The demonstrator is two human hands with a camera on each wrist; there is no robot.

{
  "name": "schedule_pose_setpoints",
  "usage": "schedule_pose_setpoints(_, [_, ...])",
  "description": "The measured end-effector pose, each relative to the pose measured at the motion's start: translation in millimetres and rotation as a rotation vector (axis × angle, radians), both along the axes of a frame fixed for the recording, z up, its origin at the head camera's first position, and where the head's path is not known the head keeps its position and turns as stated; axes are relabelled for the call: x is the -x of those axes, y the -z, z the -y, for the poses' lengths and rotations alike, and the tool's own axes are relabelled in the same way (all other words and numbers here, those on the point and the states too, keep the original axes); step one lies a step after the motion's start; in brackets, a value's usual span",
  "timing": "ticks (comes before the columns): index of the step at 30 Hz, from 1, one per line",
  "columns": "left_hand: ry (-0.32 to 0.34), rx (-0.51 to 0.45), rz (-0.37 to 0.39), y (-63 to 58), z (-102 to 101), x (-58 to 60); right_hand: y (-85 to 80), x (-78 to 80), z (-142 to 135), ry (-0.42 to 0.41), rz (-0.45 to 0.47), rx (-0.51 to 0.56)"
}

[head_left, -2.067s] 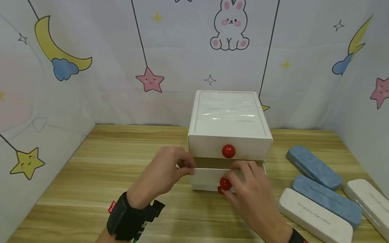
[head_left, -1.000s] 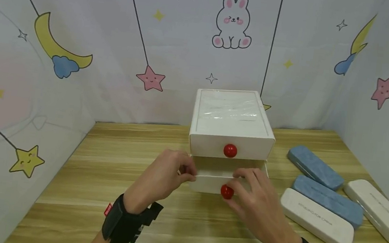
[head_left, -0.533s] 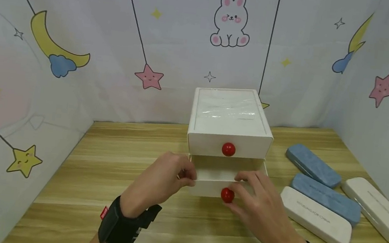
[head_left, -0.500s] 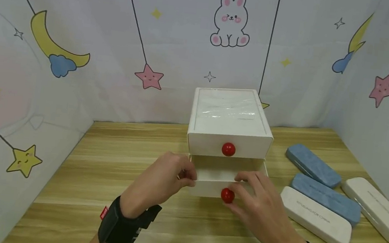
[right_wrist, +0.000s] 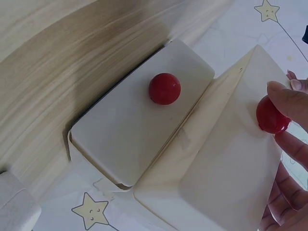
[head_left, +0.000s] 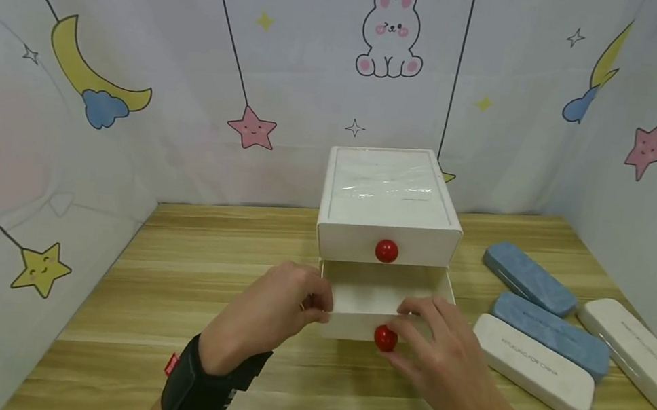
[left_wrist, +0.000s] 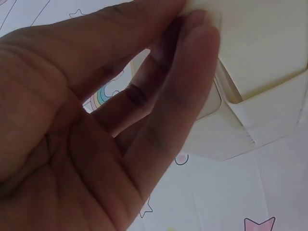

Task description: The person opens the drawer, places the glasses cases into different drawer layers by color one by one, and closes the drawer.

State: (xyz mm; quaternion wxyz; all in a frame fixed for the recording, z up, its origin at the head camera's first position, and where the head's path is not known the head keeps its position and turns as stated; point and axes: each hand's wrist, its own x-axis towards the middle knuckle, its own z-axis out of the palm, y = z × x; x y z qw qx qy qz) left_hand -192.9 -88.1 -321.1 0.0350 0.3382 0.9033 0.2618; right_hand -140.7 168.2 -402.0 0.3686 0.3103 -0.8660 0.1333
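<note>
A white drawer cabinet (head_left: 395, 186) stands on the table, its upper drawer (head_left: 354, 244) shut with a red ball knob (head_left: 387, 250). Below it, another drawer (head_left: 350, 327) is pulled partway out; the visible part of its inside is bare. My right hand (head_left: 447, 363) pinches this drawer's red knob (head_left: 385, 338) between thumb and fingers. At the left end of the drawer front, my left hand (head_left: 275, 311) pinches the edge with its fingertips. In the right wrist view, a lower shut drawer (right_wrist: 130, 125) has its own red knob (right_wrist: 164, 88).
To the right lie two blue oblong cases (head_left: 529, 277) and two white ones, one white case (head_left: 533, 365) nearer the cabinet and another white case (head_left: 639, 356) farther right. Behind the wooden table (head_left: 207, 238) hangs a patterned white cloth (head_left: 313, 80).
The drawer has slid farther out toward me, showing more of its inside. Both hands have moved nearer along with it, keeping hold. The cases lie where they were.
</note>
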Motion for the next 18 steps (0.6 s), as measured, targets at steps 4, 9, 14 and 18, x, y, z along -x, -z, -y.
schedule_pose_setpoints(4, [-0.003, 0.022, -0.012, -2.5, 0, -4.2, -0.5, -4.4, -1, 0.007, 0.033, -0.015])
schedule_pose_setpoints(9, [-0.008, 0.063, -0.022, -5.6, 0, -9.0, -0.6, -10.0, -2, 0.022, 0.082, -0.036])
schedule_pose_setpoints(14, [0.001, 0.106, -0.04, -7.8, -1, -12.1, -0.9, -14.6, -2, 0.018, 0.105, -0.042])
schedule_pose_setpoints(18, [0.01, 0.13, -0.053, -9.1, -2, -14.7, -0.3, -16.7, -3, 0.0, 0.084, -0.029])
